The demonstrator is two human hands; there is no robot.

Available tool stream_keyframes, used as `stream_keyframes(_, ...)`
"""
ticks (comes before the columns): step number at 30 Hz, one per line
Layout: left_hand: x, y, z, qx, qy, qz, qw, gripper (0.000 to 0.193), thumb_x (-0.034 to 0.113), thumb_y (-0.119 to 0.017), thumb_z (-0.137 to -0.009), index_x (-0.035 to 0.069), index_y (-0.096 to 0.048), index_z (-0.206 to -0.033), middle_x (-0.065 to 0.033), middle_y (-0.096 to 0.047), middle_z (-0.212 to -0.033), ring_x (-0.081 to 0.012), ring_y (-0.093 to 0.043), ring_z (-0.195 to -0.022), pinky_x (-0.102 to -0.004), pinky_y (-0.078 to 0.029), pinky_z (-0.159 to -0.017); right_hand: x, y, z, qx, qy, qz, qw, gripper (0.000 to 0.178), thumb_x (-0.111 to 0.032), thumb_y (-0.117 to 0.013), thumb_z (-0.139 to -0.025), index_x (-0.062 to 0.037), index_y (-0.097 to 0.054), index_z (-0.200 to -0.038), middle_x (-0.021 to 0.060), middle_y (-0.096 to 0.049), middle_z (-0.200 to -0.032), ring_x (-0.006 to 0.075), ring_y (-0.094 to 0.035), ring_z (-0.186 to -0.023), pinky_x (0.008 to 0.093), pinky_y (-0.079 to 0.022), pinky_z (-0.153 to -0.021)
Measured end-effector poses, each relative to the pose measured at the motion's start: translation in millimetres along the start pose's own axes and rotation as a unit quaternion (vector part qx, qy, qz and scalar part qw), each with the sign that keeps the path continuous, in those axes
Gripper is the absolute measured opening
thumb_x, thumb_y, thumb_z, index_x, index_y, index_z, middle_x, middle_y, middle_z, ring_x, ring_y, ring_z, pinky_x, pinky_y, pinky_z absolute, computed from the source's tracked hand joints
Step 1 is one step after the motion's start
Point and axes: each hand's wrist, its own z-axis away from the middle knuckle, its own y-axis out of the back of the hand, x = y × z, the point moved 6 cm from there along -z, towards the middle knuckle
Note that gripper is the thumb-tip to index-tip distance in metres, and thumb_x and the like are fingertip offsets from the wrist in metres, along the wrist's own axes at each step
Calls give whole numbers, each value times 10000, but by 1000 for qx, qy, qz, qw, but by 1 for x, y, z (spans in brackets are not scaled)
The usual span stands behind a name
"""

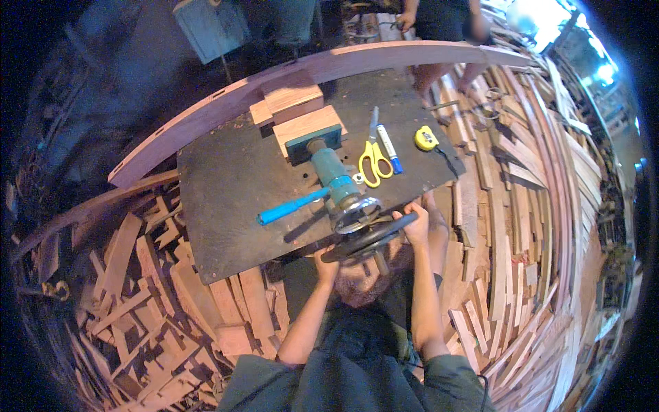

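Note:
Both hands grip the rim of a black handwheel [371, 238] at the near edge of a dark worktable [226, 240]. My left hand [326, 266] is closed on the wheel's left side, its fingers partly hidden. My right hand [414, 223] wraps round the right side. Beyond the wheel are a shiny metal ring [357, 214] and a teal screw clamp [331, 172] with a blue lever handle [292, 207]. The clamp's plate [314, 142] stands against a wooden block [309, 125]. Another wooden block [294, 101] lies behind it, beside a long wooden beam [226, 103] with slots.
Yellow-handled scissors [375, 163], a white and blue marker [389, 149] and a yellow tape measure [425, 139] lie on the table's right side. Wood offcuts [144, 309] cover the floor left; long strips [504, 226] lie right. Another person [446, 24] stands beyond the beam.

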Motion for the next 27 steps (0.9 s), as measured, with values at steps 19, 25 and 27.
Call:
stream_keyframes(19, -18, 6, -4, -110, 37, 84, 990, 255, 129, -619, -793, -11, -650, -1004, -109, -679, -961, -210, -622, -878, -340, -474, -799, -25, 14, 12, -1, -75, 30, 997, 371, -260, -788, -731, -35, -496, -771, 97, -489, -634, 197, -466, -627, 352, -422, -606)
stream_keyframes(25, 8, 41, 16, -109, 25, 113, 987, 379, 132, -654, -844, -20, -556, -1178, -92, -655, -1041, -184, -599, -947, -312, -459, -860, -69, 17, 19, -29, -118, 51, 991, 400, -287, -779, -745, -17, -496, -830, 176, -531, -678, 240, -506, -655, 382, -444, -646)
stream_keyframes(27, 25, 30, 13, -113, 9, 57, 992, 331, 102, -649, -824, -20, -588, -1126, -80, -659, -1001, -180, -601, -915, -306, -468, -827, -45, 22, 14, 2, -78, 37, 996, 399, -279, -784, -737, -14, -499, -825, 181, -534, -683, 251, -512, -659, 382, -445, -654)
